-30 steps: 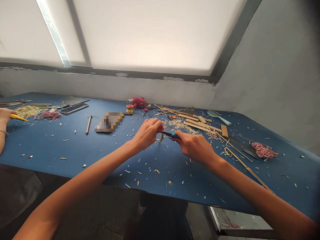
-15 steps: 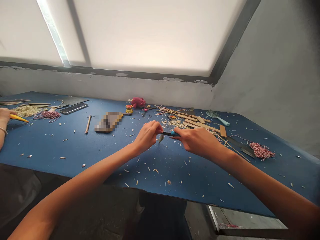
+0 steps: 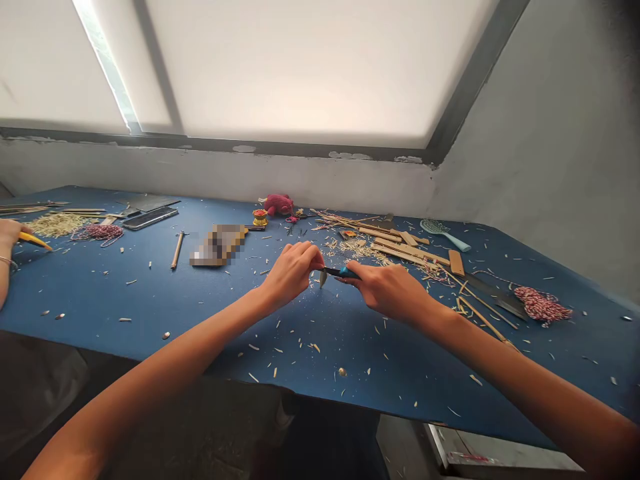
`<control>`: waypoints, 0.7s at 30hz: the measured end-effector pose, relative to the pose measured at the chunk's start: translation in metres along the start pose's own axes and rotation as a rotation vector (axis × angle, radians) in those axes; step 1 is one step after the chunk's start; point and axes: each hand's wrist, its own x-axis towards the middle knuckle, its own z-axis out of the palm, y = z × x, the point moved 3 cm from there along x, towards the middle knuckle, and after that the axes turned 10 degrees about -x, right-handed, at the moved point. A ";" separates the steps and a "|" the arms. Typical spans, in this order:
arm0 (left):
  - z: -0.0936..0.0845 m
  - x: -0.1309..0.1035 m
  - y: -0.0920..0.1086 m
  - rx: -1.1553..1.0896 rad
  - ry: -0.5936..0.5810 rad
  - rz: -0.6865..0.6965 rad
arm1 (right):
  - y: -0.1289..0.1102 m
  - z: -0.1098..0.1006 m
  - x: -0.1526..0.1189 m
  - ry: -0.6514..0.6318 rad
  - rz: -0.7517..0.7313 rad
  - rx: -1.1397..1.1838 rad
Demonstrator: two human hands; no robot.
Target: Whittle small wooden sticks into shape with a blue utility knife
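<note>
Over the blue table, my right hand [image 3: 393,287] is closed around the blue handle of a knife [image 3: 345,272], its dark blade pointing left. My left hand [image 3: 295,270] is closed, with thumb and fingers pinched at the blade's tip end. Below those fingertips a small pale wood piece [image 3: 323,279] tilts downward, touching or very close to the blade. The fingers partly hide how it is gripped. Pale shavings [image 3: 357,249] lie just behind the hands.
Wood strips [image 3: 400,250], a pale green hairbrush [image 3: 445,235] and red-white string [image 3: 543,305] lie at right. A pink toy [image 3: 278,204] stands at the back; a phone [image 3: 150,218] and hammer-like tool [image 3: 177,251] lie left. Another person's hand [image 3: 7,233] holds a yellow tool.
The view has shifted slightly, so things at right appear farther right. The knife and both hands have barely moved; the other person's yellow tool has moved a little left.
</note>
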 end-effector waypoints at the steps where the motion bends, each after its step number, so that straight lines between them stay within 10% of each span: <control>1: -0.001 0.000 0.000 0.011 -0.002 -0.002 | -0.001 0.002 0.001 -0.002 0.001 0.011; 21: 0.022 -0.001 0.016 0.053 -0.046 0.031 | 0.005 0.007 -0.025 -0.046 0.063 0.025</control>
